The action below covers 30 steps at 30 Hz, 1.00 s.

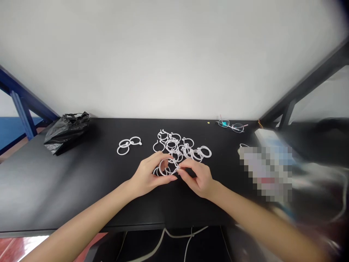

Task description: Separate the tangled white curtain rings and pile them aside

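By the half-curled left hand (pixel 148 173), a thin white circular ring (pixel 159 167) is held, its edge pinched between thumb and forefinger of the right hand (pixel 199 178); just beyond, similar white rings (pixel 187 150) are heaped on the black tabletop (pixel 92 174).

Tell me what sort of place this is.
Probably a home or small-office workspace: a black desk bearing loose white rings, eyeglasses near its back edge, and pale cables below its front edge.
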Tool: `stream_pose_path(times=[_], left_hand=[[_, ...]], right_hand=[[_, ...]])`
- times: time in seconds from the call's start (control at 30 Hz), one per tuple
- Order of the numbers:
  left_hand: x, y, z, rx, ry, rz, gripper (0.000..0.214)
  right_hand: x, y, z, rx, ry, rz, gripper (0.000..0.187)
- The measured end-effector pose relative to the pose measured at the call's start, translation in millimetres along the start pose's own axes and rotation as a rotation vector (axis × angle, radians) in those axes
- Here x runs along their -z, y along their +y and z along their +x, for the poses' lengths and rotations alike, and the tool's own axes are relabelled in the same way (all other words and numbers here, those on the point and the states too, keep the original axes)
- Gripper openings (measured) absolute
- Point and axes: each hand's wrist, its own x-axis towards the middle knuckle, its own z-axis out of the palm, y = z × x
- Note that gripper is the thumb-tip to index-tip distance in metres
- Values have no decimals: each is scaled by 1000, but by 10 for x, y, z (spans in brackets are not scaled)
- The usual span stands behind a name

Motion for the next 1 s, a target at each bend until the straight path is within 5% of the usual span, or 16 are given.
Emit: stream_pose_path(times=[0.13,0.4,0.63,1.0], left_hand=[[28,31,10,27,-56,-44,39],[-83,114,-52,179,-116,-177,30],[-121,86,-49,100,-68,-123,34],[-55,132,-3,33,-153,-109,43]], right_hand=[[75,58,36,142,-144,-182,21],[-50,114,-22,189,-33,-136,22],[-93,108,-43,193,20,-159,20],[-116,109,-52,296,55,-127,16]])
